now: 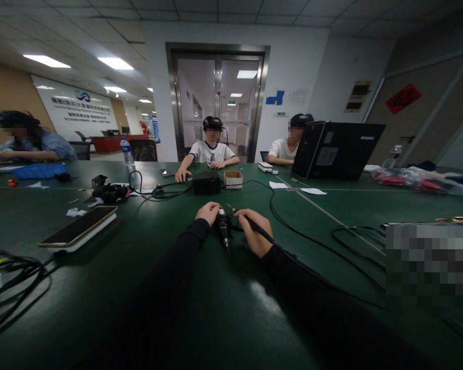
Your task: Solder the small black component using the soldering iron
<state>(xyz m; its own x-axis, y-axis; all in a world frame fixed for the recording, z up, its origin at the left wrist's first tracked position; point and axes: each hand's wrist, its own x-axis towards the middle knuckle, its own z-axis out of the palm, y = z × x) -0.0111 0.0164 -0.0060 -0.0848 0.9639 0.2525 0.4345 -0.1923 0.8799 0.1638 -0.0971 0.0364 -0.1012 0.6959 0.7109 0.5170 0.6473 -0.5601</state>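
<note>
My left hand (207, 212) is closed, its fingertips at the far end of a black-and-silver tool (223, 226). That tool has a tapered body, and its thin tip points back toward me, low over the green table. In my right hand (256, 231) is a black pen-shaped corded tool (260, 229), gripped like a pencil. Its narrow tip points up and left, close to the fingers of my left hand and apart from the tapered tool. A black cord trails from it along my right sleeve. Small dark parts between the hands are too unclear to name.
Ahead stand a black box (206, 183) with cables and a small open carton (233, 179). A phone (79, 226) lies left on a white object. A black computer case (337, 150) stands at back right. Cables (312, 234) cross the table. A person (212, 151) sits opposite.
</note>
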